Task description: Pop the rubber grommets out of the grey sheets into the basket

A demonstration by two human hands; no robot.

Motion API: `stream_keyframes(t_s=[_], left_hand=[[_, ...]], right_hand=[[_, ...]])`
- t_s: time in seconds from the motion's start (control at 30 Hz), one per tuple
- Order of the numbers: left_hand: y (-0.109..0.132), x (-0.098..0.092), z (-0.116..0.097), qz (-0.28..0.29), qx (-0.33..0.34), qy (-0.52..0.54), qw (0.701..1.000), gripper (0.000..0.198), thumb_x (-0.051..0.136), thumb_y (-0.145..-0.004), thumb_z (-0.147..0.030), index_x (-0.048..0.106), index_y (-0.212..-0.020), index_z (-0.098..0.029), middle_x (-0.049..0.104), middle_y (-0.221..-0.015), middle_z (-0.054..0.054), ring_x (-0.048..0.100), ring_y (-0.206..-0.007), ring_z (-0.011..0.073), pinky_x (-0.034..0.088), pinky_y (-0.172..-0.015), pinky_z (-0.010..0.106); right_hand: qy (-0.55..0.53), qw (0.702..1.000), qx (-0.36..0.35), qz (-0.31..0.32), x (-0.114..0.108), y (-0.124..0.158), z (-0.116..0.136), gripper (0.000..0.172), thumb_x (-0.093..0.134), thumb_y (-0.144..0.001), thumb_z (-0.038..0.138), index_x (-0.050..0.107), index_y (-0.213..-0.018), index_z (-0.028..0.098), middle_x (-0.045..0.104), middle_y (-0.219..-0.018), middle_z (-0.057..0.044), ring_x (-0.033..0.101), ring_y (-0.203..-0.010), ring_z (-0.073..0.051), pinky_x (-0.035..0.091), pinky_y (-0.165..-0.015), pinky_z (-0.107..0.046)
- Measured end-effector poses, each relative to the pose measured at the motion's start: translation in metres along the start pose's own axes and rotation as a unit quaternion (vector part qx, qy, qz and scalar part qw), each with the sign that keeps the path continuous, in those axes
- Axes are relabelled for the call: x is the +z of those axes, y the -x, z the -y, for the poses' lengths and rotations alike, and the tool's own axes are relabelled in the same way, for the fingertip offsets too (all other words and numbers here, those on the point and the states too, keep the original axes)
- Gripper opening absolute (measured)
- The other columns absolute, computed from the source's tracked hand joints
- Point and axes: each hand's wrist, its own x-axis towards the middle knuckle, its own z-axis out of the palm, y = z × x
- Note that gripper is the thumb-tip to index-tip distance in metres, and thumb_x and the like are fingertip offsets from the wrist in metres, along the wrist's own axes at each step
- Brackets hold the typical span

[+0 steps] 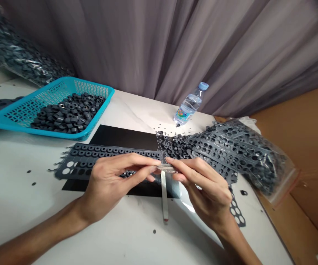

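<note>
1. Pinching a thin pale piece [166,168] between both hands, mid-view; clock below is read from that point.
2. Left hand [110,178], from eight o'clock: thumb and forefinger narrowed on one end of the piece.
3. Right hand [207,184], from four o'clock: fingertips closed on the other end. Exact contact partly hidden by fingers.
4. Flat pale stick [164,198] with reddish tip lies at six o'clock, on the counter [51,213].
5. At nine o'clock, grey perforated sheet [88,159] with rows of rings, partly behind the left hand; black mat [125,137] beneath it.
6. Blue basket [48,133] at ten o'clock, holding a heap of dark rings [70,114].
7. Water bottle [188,106], blue-capped, upright at one o'clock.
8. Perforated strips [216,143] at two o'clock; clear bag [272,165] at three, near the counter edge.
</note>
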Motion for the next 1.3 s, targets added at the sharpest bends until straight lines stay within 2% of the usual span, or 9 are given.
stream_keyframes(t_s=[0.17, 0.3, 0.5, 0.93, 1.13, 1.3], left_hand=[[-0.0011, -0.0019, 0.0004, 0.009, 0.051, -0.030, 0.998, 0.022, 0.073, -0.094, -0.006, 0.080, -0.107, -0.021, 0.082, -0.103, -0.002, 0.079, -0.075, 0.0076, 0.065, -0.077, 0.012], [-0.0029, -0.0025, 0.0002, 0.011, 0.065, -0.039, 0.997, 0.022, 0.073, -0.094, -0.006, 0.080, -0.108, -0.021, 0.082, -0.103, -0.002, 0.079, -0.075, 0.0076, 0.065, -0.077, 0.013], [-0.0017, -0.0021, -0.0008, 0.007, 0.065, -0.037, 0.997, 0.022, 0.073, -0.094, -0.006, 0.080, -0.108, -0.021, 0.082, -0.098, -0.002, 0.078, -0.073, 0.0080, 0.065, -0.076, 0.014], [0.0034, -0.0009, 0.0010, 0.006, 0.010, 0.003, 1.000, 0.023, 0.075, -0.093, -0.010, 0.080, -0.109, -0.024, 0.083, -0.098, -0.003, 0.080, -0.073, 0.0094, 0.067, -0.073, 0.015], [0.0029, -0.0004, 0.0001, 0.006, 0.005, 0.007, 1.000, 0.022, 0.075, -0.093, -0.010, 0.080, -0.108, -0.025, 0.083, -0.098, -0.004, 0.079, -0.072, 0.0086, 0.066, -0.072, 0.014], [0.0027, -0.0006, 0.0007, 0.007, 0.003, 0.009, 1.000, 0.022, 0.076, -0.093, -0.011, 0.081, -0.109, -0.026, 0.083, -0.098, -0.002, 0.080, -0.071, 0.0111, 0.068, -0.070, 0.018]], right_hand=[[0.002, 1.000, -0.001, 0.001, -0.0008, 0.0008, -0.0010, 0.039, 0.066, -0.101, 0.010, 0.068, -0.139, 0.020, 0.074, -0.106, -0.006, 0.065, -0.085, -0.017, 0.051, -0.075, -0.033], [0.005, 1.000, 0.001, 0.003, -0.0001, 0.0011, -0.0011, 0.039, 0.066, -0.101, 0.010, 0.069, -0.138, 0.019, 0.074, -0.106, -0.007, 0.064, -0.084, -0.017, 0.050, -0.074, -0.033], [0.008, 1.000, -0.002, -0.001, 0.0005, 0.0000, 0.0007, 0.036, 0.065, -0.102, 0.011, 0.069, -0.137, 0.018, 0.075, -0.106, -0.007, 0.064, -0.083, -0.016, 0.050, -0.074, -0.033], [0.049, 0.998, -0.023, -0.020, 0.0031, 0.0009, 0.0042, 0.045, 0.066, -0.101, 0.008, 0.064, -0.144, 0.021, 0.076, -0.109, -0.007, 0.065, -0.081, -0.016, 0.048, -0.069, -0.034], [0.056, 0.998, -0.025, -0.018, 0.0025, 0.0016, 0.0027, 0.049, 0.066, -0.100, 0.008, 0.063, -0.146, 0.024, 0.077, -0.108, -0.007, 0.067, -0.082, -0.016, 0.049, -0.071, -0.034], [0.070, 0.997, -0.025, -0.016, 0.0020, 0.0011, 0.0046, 0.051, 0.066, -0.101, 0.009, 0.061, -0.149, 0.026, 0.077, -0.107, -0.007, 0.068, -0.081, -0.017, 0.050, -0.070, -0.034]])
